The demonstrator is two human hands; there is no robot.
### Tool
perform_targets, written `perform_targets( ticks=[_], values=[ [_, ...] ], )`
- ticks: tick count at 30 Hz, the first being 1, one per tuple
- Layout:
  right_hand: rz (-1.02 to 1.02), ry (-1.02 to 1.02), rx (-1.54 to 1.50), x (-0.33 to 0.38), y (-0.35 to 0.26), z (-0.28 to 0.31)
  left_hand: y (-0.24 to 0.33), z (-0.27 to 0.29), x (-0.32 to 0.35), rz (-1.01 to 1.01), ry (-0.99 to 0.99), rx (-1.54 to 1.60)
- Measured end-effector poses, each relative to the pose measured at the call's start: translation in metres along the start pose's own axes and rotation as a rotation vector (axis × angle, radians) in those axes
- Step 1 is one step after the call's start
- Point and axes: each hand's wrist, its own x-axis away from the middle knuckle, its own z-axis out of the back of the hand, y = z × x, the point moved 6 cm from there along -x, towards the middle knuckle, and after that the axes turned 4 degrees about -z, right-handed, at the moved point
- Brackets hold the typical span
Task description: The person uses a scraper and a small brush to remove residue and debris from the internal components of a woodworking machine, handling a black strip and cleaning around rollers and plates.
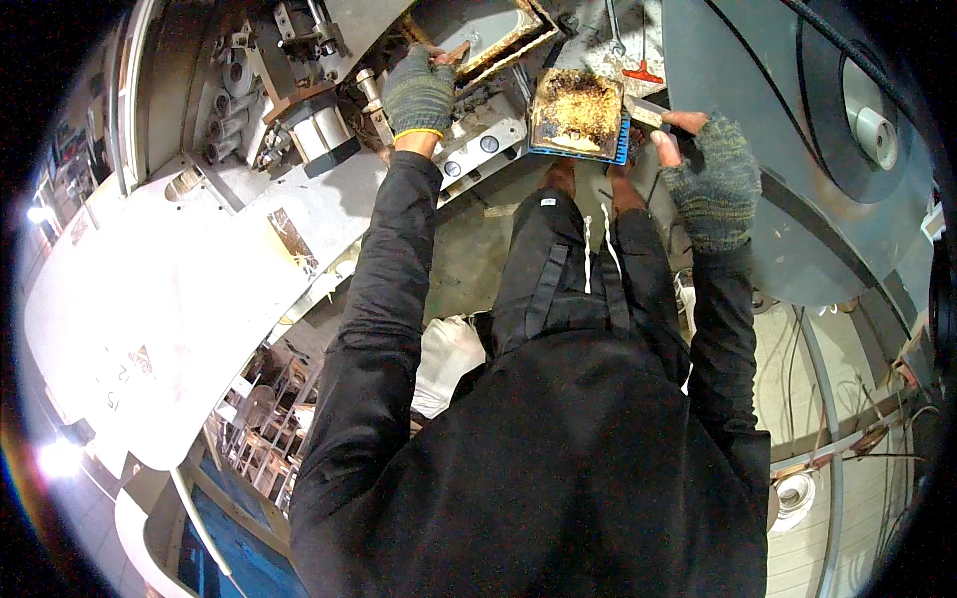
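Note:
My left hand [417, 92], in a grey knitted glove with bare fingertips, is closed at the near left side of a rectangular metal tray [538, 30] with a brown crusted rim. A small brown piece [459, 52] shows at its fingertips; what it grips is unclear. My right hand [710, 179], gloved alike, pinches a flat, pale, scraper-like tool [646, 112] between thumb and fingers. The tool's end reaches the right edge of a square pan [578, 112] coated in yellow and dark brown residue. Beneath the pan shows a blue slotted basket [623, 145].
A wrench [616, 40] and a red-handled tool [643, 74] lie beyond the pan. Machine parts with a metal cylinder [321, 132] stand at left, above a white panel [150, 319]. A large grey machine housing [748, 60] with a round hub [872, 130] rises at right.

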Motion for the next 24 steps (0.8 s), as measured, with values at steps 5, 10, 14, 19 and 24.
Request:
perform_targets(
  ticks=[5, 10, 14, 19, 24],
  values=[
    [-0.027, -0.013, -0.013, 0.000, -0.001, 0.001, 0.014, 0.002, 0.004, -0.068, -0.018, -0.094],
    [-0.025, -0.013, -0.032, 0.000, 0.001, 0.001, 0.000, -0.002, 0.002, -0.106, 0.089, -0.046],
    [-0.022, -0.015, -0.044, 0.000, 0.002, 0.002, -0.015, -0.002, 0.003, 0.013, 0.126, 0.233],
    [-0.023, -0.020, -0.024, 0.002, 0.006, 0.000, -0.003, 0.014, 0.003, -0.007, 0.127, 0.181],
    [-0.005, -0.012, -0.029, 0.002, 0.005, 0.000, 0.009, 0.018, 0.005, -0.170, 0.061, -0.158]
  ],
)
